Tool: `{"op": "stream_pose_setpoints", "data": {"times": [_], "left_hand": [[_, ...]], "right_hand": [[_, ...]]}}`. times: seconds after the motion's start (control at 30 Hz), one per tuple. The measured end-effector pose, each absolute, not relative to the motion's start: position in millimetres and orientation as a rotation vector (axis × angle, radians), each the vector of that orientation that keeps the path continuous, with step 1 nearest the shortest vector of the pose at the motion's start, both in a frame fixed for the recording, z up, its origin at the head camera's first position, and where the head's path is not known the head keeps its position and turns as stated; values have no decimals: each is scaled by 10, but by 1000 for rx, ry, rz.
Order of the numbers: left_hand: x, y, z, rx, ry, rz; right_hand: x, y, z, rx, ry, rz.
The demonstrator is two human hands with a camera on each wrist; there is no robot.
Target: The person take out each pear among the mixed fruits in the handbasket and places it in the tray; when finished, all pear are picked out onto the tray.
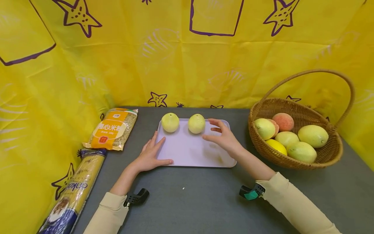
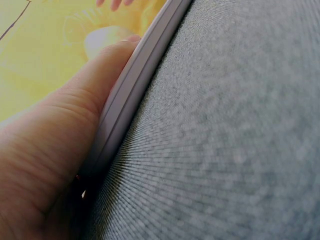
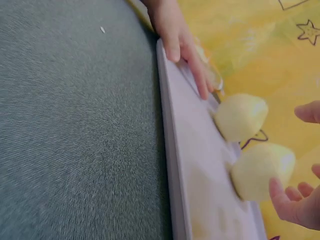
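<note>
Two round, pale yellow-green fruits lie side by side at the back of a lilac tray: the left fruit (image 1: 170,122) and the right fruit (image 1: 196,123). My left hand (image 1: 150,156) spans the front left corner of the tray (image 1: 181,152), thumb on the front rim and fingers along the left side. In the left wrist view the thumb (image 2: 95,85) lies stretched along the rim. Over the tray's right part is my right hand (image 1: 223,138), fingers spread and loosely bent, holding nothing. Its fingertips are just right of the right fruit.
A wicker basket (image 1: 252,130) with a tall handle stands at the right, holding a peach (image 1: 283,122), a yellow fruit (image 1: 276,147) and several pale green oval fruits. At the left lie an orange-labelled food packet (image 1: 112,130) and a long pasta pack (image 1: 76,191). A yellow patterned cloth (image 1: 181,65) hangs behind.
</note>
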State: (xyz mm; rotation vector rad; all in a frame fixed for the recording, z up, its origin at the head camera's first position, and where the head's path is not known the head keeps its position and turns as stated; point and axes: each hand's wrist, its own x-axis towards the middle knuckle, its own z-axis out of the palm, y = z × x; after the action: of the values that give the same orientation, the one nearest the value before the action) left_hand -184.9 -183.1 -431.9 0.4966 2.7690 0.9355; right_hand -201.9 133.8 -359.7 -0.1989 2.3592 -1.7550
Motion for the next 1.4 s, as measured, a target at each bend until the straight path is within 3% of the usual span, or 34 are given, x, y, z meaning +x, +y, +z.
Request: {"op": "stream_pose_setpoints", "data": {"times": [1.0,1.4], "left_hand": [[-1863,-1831,-4315,538,2771,933],[-1867,-1837,-4317,532,2767,921]], "right_hand": [[-1468,2150,-2998,-415,2279,-1685],[-1484,2610,-2736,-607,2548,-1361]]}}
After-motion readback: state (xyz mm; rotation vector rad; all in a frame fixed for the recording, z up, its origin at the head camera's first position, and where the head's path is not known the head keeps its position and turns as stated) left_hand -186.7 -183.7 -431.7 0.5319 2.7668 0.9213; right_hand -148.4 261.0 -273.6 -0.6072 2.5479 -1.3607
